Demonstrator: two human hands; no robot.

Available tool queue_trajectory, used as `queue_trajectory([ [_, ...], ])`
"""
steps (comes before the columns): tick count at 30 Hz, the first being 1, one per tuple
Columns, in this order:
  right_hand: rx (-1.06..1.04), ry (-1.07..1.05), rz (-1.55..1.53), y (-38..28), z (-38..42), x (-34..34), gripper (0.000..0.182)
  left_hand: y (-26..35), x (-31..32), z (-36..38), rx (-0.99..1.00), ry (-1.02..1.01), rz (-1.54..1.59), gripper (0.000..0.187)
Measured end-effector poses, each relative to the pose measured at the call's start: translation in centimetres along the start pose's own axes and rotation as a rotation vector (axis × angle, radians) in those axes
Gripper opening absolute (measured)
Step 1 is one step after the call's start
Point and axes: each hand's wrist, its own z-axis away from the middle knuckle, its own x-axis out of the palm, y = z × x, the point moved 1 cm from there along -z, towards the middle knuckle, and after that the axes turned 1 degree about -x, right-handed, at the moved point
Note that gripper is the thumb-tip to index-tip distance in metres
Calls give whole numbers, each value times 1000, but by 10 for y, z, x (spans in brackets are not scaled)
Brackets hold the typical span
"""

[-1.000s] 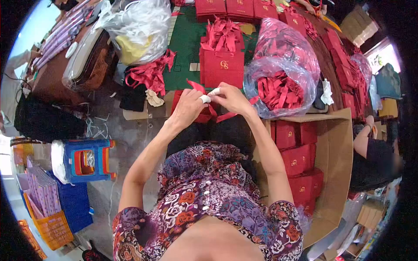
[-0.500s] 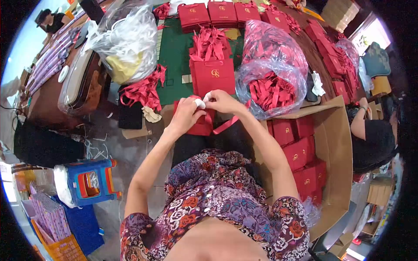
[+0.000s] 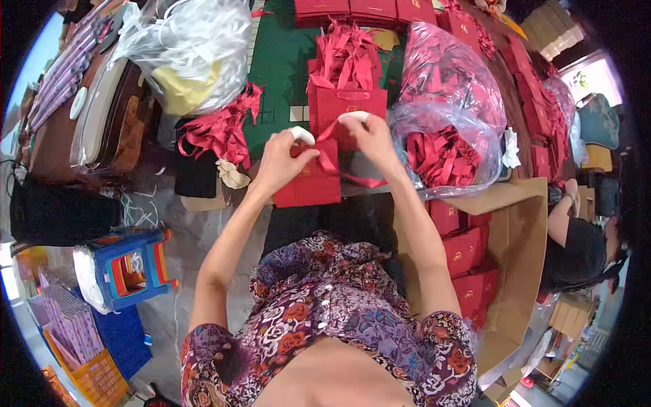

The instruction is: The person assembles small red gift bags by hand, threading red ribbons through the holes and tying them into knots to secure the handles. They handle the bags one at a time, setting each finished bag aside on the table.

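Note:
A small red paper bag [image 3: 307,190] lies at the table's front edge before me. My left hand [image 3: 281,163] is over the bag's left part, its thumb and white-capped index finger apart with nothing between them. A red ribbon [image 3: 328,161] rises from the bag's upper edge. My right hand [image 3: 373,141], also wearing a white finger cover, pinches the ribbon's upper part. Just beyond stands a stack of red bags [image 3: 349,100] with gold lettering, and a pile of loose ribbons [image 3: 346,57] lies on top of it.
A clear plastic bag of red ribbons [image 3: 444,156] sits right of my hands. Below it, an open cardboard box [image 3: 519,251] holds red bags. On the left are a plastic bag of white ribbons [image 3: 196,54] and loose red ribbons [image 3: 220,132]. Another person's arm [image 3: 564,210] shows at right.
My hands have moved apart, the right one up and rightward with the ribbon. The red bag now shows more fully beneath them. The whole view has shifted slightly.

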Motion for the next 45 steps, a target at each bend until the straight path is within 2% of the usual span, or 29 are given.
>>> queue_trajectory([
  [2,67,22,-66,-4,9,-13,20,-12,2,-3,14,59,-88,21],
  [4,-46,117,91,6,22,-25,20,-24,6,0,34,96,-140,21],
  [6,-32,87,66,4,46,-34,20,-26,7,5,52,127,-191,21],
  [8,-22,-141,425,-12,69,-40,19,-21,5,12,87,232,-254,22],
  [10,-179,-122,631,-3,87,-35,18,-17,5,20,100,279,-225,22],
  [12,-207,-139,669,8,93,-29,15,-5,5,30,76,329,-173,21],
  [14,40,-99,507,-1,91,-24,11,2,11,45,34,345,-115,17],
  [16,-46,-55,488,-2,86,-19,9,15,17,58,-27,295,-25,16],
  [18,323,-211,-39,-9,79,-16,11,26,26,71,-160,202,181,15],
  [19,395,-238,-260,-17,75,-11,17,25,35,76,-197,143,288,21],
  [20,394,-246,-256,-25,72,-5,17,34,37,79,-293,68,436,29],
  [22,513,-193,-516,-37,66,9,14,41,49,83,-312,54,635,36],
  [23,511,-175,-584,-35,65,17,14,40,56,84,-362,-45,910,35],
  [24,510,-184,-583,-36,65,19,14,34,52,87,-511,-263,944,31],
  [26,466,-176,-592,-38,65,20,12,28,50,91,-543,-307,961,33],
  [27,428,-86,-500,-37,65,24,12,26,47,94,-544,-301,964,33],
  [28,429,-90,-498,-36,66,23,12,29,41,95,-561,-309,882,30],
  [30,391,-86,-307,-33,72,18,14,25,35,101,-581,-313,804,28],
  [32,407,-87,-296,-16,81,17,18,18,28,104,-216,-177,342,22],
  [34,248,-103,7,1,92,15,20,19,10,101,-222,-248,230,20],
  [36,240,-109,111,-22,100,16,19,22,-4,98,-260,-271,68,19],
  [38,10,-47,548,-37,105,19,14,14,-6,95,-256,-227,95,19],
  [39,-146,60,637,-32,109,21,14,11,-8,94,-339,-206,203,22],
  [40,-142,56,636,-39,108,22,14,12,-11,91,-422,-186,311,25],
  [41,-212,107,614,-54,103,22,14,11,-17,87,-352,-144,221,31],
  [42,-283,158,592,-67,100,24,15,14,-22,85,-408,-115,257,34],
  [43,-208,102,472,-73,99,29,15,16,-25,84,-383,-79,229,35],
  [44,-256,41,351,-74,95,34,20,17,-26,84,-357,-44,200,37],
  [45,-191,-67,273,-77,91,42,22,17,-26,84,-359,-45,202,37],
])
